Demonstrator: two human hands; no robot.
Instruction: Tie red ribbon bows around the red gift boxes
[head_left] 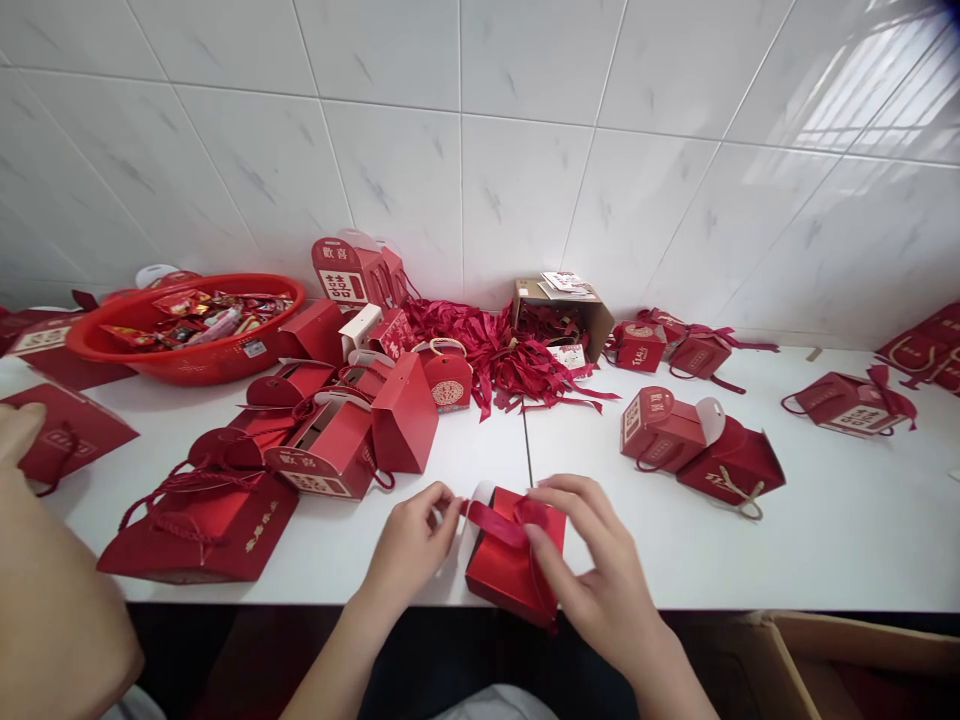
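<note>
Head view: looks down on white table (840,530), tiled wall behind.
L hand (416,540): thumb + fingertips pinched tight on end of dk-red satin ribbon (495,522).
R hand (596,555): fingers curved, thumb well parted from fingertips; touching ribbon's other stretch w/ thumb, firm grip or not hard to say.
Shiny red gift box (506,575): at nr table edge, btwn both hands, ribbon across top, white flap on L side.
Ribbon status: no finished bow visible on this box; prob. mid-tying, approx. halfway.
Done, by the look: ribbon-trimmed boxes to R, e.g. small box nr wall (701,352) and box at far R (855,405).
Left, prob.: big loose ribbon heap (517,365), plus more in brown carton (600,320); cord-handled boxes (330,445) grouped to L, status unclear.
Sweets: wrapped, in red plastic basket (187,365), back L.
Co-worker's hand (19,432): at far L, on red box (64,435); grip partly out of frame.
</note>
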